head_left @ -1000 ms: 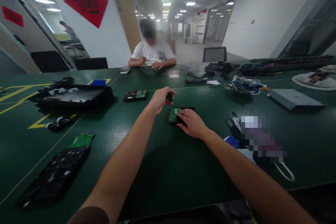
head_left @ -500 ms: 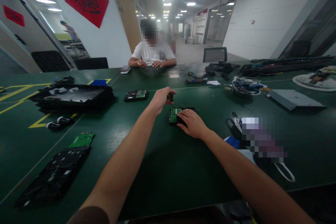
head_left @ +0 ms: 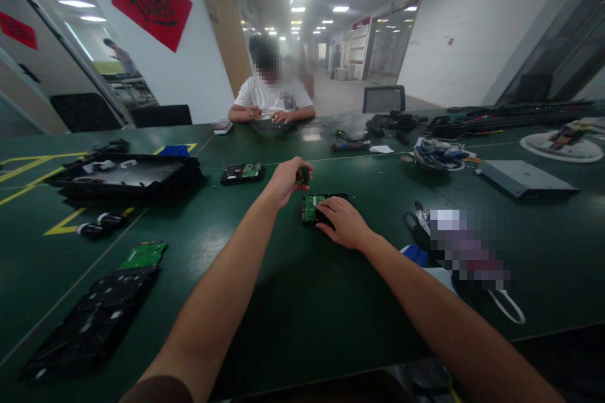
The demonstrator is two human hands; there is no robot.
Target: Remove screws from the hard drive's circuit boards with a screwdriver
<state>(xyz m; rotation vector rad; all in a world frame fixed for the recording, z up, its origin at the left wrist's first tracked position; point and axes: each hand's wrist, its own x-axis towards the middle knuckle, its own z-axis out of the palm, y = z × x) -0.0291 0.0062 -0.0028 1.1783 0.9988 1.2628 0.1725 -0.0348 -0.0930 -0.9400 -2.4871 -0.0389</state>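
A hard drive (head_left: 311, 208) lies on the green table with its green circuit board facing up. My right hand (head_left: 341, 220) grips it from the right, fingers over the top and thumb along the near edge, covering much of the drive. Just above its far left side, my left hand (head_left: 289, 181) is closed around a small dark piece (head_left: 305, 174) with yellowish spots; its kind is too small to make out. A second hard drive (head_left: 242, 172) rests on the table to the left of my left hand.
Black trays (head_left: 125, 176) are stacked at the left. Nearer lie a green circuit board (head_left: 144, 255) and black plastic parts (head_left: 89, 321). Coiled cables (head_left: 439, 154) and a grey metal box (head_left: 527, 177) are at the right. A person (head_left: 271, 97) sits opposite.
The whole view has shifted slightly, moving things a little to the left. Both hands keep nearly the same places over the hard drive.
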